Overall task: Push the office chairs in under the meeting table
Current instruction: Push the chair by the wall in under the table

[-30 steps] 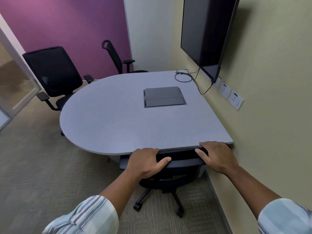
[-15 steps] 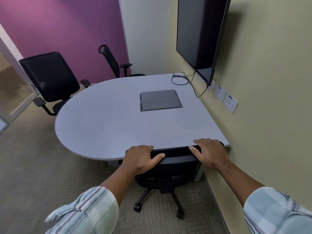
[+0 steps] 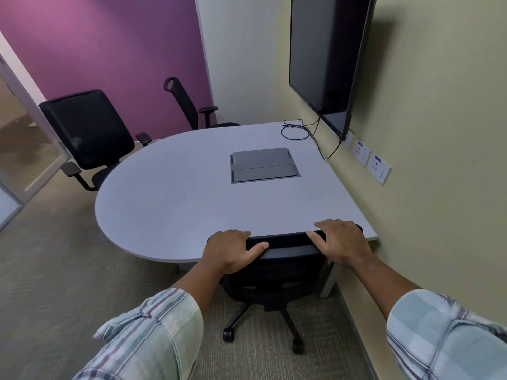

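My left hand (image 3: 231, 252) and right hand (image 3: 341, 242) clasp the near chair (image 3: 277, 272) backrest, low centre, touching the meeting table (image 3: 178, 204) edge. I push evenly, avoiding pinched fingers.

Chair (image 3: 285, 259) is further in now, its top rail right at the bench (image 3: 170, 204) edge where a second ago it sat a touch short. Left hand (image 3: 230, 250) and right hand (image 3: 343, 242) have ridden forward with it, fingers curled over the rail, knuckles up against the rim.
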`<state>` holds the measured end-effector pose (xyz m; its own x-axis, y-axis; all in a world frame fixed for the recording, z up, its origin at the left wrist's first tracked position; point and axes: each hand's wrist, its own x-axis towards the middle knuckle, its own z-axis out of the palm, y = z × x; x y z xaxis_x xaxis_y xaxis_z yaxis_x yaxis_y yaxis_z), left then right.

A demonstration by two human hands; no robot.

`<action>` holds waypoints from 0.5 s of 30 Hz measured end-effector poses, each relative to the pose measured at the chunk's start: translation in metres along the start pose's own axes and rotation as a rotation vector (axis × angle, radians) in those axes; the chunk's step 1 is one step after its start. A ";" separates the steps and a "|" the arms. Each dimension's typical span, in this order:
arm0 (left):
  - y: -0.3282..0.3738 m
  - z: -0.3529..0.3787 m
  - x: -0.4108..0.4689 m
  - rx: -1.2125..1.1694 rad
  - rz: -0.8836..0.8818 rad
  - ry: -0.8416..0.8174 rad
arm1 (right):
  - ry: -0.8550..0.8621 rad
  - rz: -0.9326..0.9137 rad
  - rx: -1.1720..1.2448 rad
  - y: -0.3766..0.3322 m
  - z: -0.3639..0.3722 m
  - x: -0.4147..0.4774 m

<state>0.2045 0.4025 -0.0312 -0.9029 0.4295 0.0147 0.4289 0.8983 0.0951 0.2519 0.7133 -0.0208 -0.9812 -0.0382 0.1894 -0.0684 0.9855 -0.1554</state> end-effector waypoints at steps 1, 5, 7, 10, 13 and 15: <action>-0.001 0.000 0.003 0.000 -0.001 -0.002 | -0.002 0.000 0.001 0.000 0.001 0.004; 0.001 0.003 0.009 -0.013 -0.007 0.018 | -0.012 0.007 0.015 0.007 0.000 0.010; 0.003 0.008 0.011 -0.021 -0.008 0.029 | -0.024 0.008 0.011 0.011 0.000 0.010; 0.002 0.013 0.013 -0.035 -0.017 0.042 | -0.042 0.017 0.004 0.011 0.001 0.012; 0.002 0.012 0.014 -0.032 -0.031 0.028 | -0.052 0.028 0.006 0.009 0.000 0.011; 0.003 0.010 0.012 -0.030 -0.024 0.040 | -0.064 0.031 0.005 0.009 -0.001 0.010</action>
<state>0.1952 0.4109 -0.0405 -0.9134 0.4038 0.0518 0.4070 0.9047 0.1255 0.2421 0.7218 -0.0191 -0.9923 -0.0183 0.1222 -0.0385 0.9855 -0.1653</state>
